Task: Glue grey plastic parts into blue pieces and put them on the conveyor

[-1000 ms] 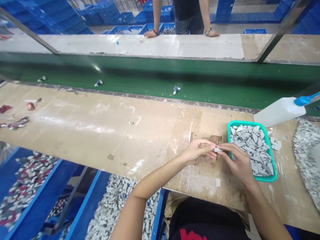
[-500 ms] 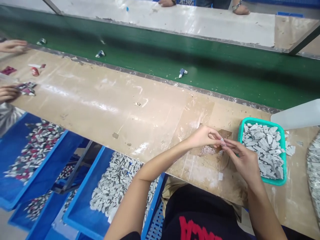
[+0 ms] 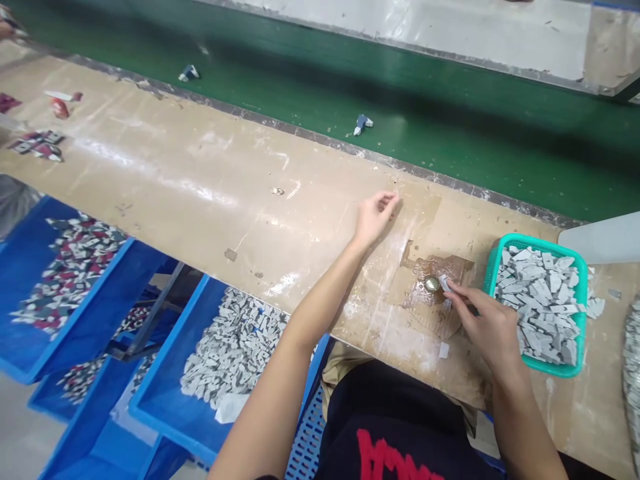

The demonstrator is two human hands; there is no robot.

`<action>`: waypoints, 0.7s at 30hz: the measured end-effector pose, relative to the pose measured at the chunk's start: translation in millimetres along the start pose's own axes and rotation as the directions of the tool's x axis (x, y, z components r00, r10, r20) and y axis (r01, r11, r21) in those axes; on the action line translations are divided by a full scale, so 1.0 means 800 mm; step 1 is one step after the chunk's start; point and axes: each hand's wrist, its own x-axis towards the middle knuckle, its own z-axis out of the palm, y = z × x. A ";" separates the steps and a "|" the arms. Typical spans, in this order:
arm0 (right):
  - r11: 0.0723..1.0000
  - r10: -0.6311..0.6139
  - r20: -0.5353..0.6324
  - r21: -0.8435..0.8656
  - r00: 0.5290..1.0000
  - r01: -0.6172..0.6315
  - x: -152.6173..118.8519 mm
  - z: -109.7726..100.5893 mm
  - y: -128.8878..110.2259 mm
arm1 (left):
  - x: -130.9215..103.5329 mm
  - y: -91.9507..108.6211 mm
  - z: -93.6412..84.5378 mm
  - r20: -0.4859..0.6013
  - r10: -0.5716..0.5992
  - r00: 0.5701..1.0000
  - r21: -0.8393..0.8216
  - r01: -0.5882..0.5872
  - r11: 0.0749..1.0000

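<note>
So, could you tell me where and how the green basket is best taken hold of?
I'd grip the green basket by its left and right rims, one hand from each side: these long edges frame the heaped grey pieces, while the white bottle crowds the far right corner.

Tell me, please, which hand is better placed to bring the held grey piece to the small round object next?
Probably the right hand: it holds the grey piece close beside the small round object, while the left hand is farther off, toward the green belt.
</note>
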 end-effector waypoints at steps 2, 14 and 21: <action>0.996 -0.080 -0.001 -0.036 0.997 0.080 0.002 0.001 -0.002 | 0.007 -0.012 -0.002 -0.032 -0.047 0.998 -0.085 0.044 0.995; 0.981 -0.146 -0.021 -0.135 0.989 0.142 0.005 0.008 -0.009 | 0.007 -0.013 0.001 0.032 0.027 0.999 0.031 -0.028 0.999; 0.981 -0.165 -0.018 -0.110 0.986 0.162 0.005 0.010 -0.010 | 0.006 -0.015 -0.001 0.028 0.037 0.999 0.022 -0.037 0.999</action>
